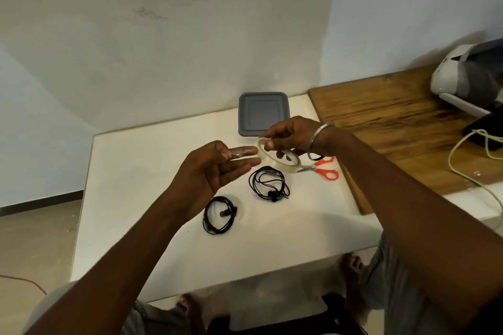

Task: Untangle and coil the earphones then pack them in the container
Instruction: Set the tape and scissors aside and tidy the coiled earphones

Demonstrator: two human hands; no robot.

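Two black earphone bundles lie wound on the white tabletop [136, 185]: the near coil [219, 215] sits below the left hand [209, 171], and the far coil [268, 183] lies just beyond and to the right of it, apart from it, with its earbuds resting at its lower edge. Both hands are up over the tabletop. The right hand [294, 136], with a metal bangle [317, 141] on its wrist, grips a roll of clear tape [277, 164] between thumb and fingers, the ring tilted. The left hand pinches the pulled-out strip [243, 152] between thumb and fingertips, the other fingers stretched out toward the roll. The strip runs straight from that pinch to the roll. The grey container [263, 113] stands at the far edge of the tabletop with its lid on, behind the right hand and well apart from both coils. Orange-handled scissors [328, 171] lie under the right wrist, close to the far coil and next to a wooden board [394, 122] that lies on the right
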